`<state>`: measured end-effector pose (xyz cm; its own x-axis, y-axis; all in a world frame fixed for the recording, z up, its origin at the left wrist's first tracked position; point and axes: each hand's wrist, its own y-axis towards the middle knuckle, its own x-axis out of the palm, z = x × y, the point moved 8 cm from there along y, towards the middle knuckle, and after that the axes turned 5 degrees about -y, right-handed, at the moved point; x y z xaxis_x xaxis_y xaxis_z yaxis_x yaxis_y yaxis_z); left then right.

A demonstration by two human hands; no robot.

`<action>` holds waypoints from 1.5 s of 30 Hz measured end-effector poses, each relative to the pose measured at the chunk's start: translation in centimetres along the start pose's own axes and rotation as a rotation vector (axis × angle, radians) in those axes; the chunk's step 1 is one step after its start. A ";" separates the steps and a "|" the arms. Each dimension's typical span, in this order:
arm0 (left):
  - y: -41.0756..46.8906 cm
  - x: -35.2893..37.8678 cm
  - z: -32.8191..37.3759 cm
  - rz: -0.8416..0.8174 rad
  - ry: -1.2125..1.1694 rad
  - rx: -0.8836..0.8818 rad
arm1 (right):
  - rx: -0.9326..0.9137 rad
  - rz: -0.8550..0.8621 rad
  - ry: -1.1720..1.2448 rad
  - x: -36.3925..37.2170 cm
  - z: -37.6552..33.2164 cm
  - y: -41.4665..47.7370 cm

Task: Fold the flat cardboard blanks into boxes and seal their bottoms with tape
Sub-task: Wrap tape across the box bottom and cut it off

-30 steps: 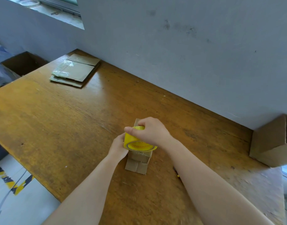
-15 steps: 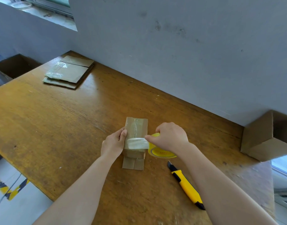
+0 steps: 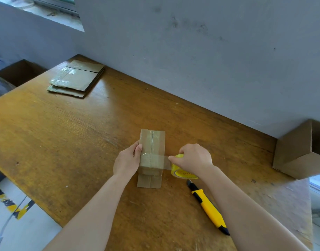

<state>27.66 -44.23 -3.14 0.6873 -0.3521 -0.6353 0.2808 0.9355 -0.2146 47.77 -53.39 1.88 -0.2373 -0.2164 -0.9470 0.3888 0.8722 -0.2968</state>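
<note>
A small folded cardboard box stands on the wooden table with its closed flaps facing up, a taped seam running down the middle. My left hand presses against the box's left side. My right hand grips a yellow tape roll just right of the box. A clear strip of tape stretches from the roll across the near part of the box top.
A yellow and black utility knife lies on the table under my right forearm. A stack of flat cardboard blanks sits at the far left. One open box rests at the right edge, another beyond the left corner.
My right hand has drawn the tape roll from on top of the box out to its right side, laying a strip across the top. The knife has come into view.
</note>
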 end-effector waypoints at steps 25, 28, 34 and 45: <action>-2.1 -0.5 5.2 0.236 0.417 0.203 | 0.094 -0.161 0.385 4.3 -1.4 -1.8; -2.1 0.8 3.9 0.119 0.445 0.132 | 0.063 -0.181 0.434 4.5 -1.3 -1.9; 1.0 1.2 2.7 -0.105 0.266 0.109 | -0.034 -0.172 0.484 4.8 -1.7 -2.2; 2.3 1.9 3.3 -0.242 0.202 0.151 | 0.197 -0.320 0.474 6.3 -2.8 0.6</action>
<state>31.82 -42.81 -2.42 0.4464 -0.5357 -0.7168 0.5258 0.8052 -0.2743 44.04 -52.98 -3.93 -0.7230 -0.1957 -0.6626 0.3799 0.6884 -0.6179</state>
